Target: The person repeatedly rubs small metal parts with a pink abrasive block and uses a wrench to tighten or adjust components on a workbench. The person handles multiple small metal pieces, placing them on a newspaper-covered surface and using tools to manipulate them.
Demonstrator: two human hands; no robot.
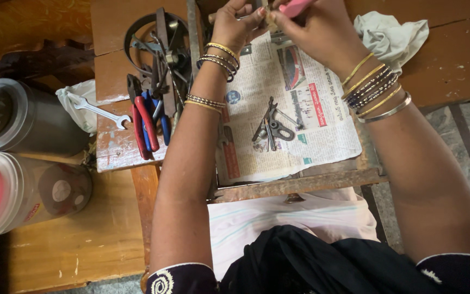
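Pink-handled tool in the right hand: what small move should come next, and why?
Probably keep the left hand pinching the small part steady and ease the pink-handled tool in the right hand onto it: both meet at the frame's top edge, where the contact is cropped.

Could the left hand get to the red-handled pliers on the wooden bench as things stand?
Probably yes, once freed. The red-handled pliers lie uncovered beside the left forearm, with nothing over them. But the left hand is busy now, its fingers pinching a small part together with the right hand.
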